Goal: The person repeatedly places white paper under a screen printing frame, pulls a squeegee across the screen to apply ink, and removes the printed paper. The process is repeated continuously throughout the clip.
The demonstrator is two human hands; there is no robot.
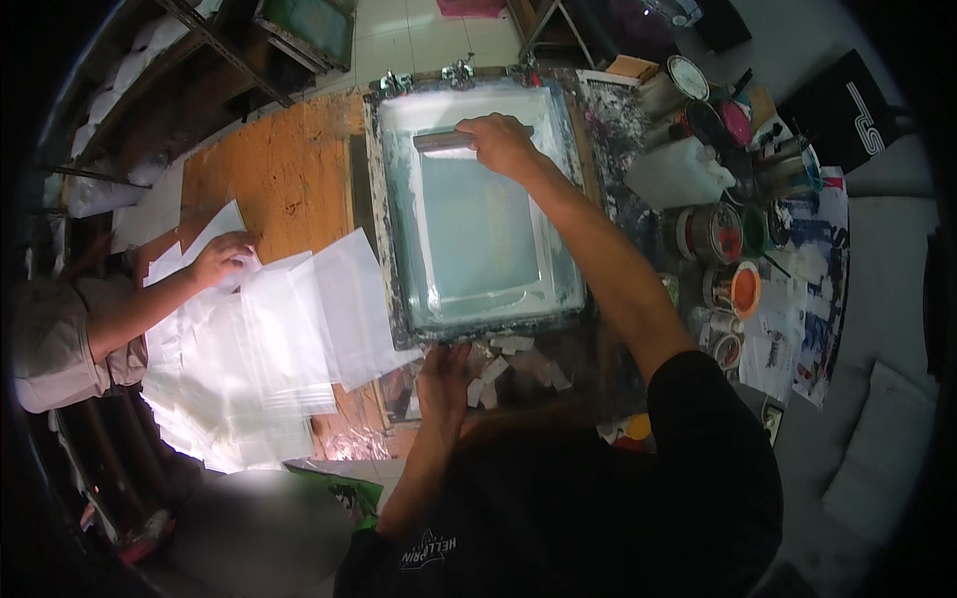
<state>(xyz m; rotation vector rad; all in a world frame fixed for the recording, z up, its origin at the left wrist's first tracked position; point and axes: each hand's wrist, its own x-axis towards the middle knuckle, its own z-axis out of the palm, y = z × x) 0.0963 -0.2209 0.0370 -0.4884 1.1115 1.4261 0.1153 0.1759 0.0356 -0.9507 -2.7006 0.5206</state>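
Observation:
A screen printing frame [376, 219] with pale green mesh lies in front of me, held by clamps along its far edge. Near the far end of the mesh, my right hand [503, 148] is closed around a squeegee [439, 142], whose blade lies across the screen. My left hand [444, 384] grips the frame's near edge from below, its fingertips partly hidden in shadow. Left of the frame, a co-worker's hand [224, 259] rests on a spread of thin, translucent white sheets [239, 369]. One sheet [349, 299] reaches up to the frame's left side.
Paint cans [713, 234], an orange-filled tub [743, 289] and a whitish jug [678, 174] crowd the right side. A wooden board [289, 189] extends leftward. Small pale blocks [488, 379] lie below the frame's near edge. Metal shelving [214, 40] stands at far left.

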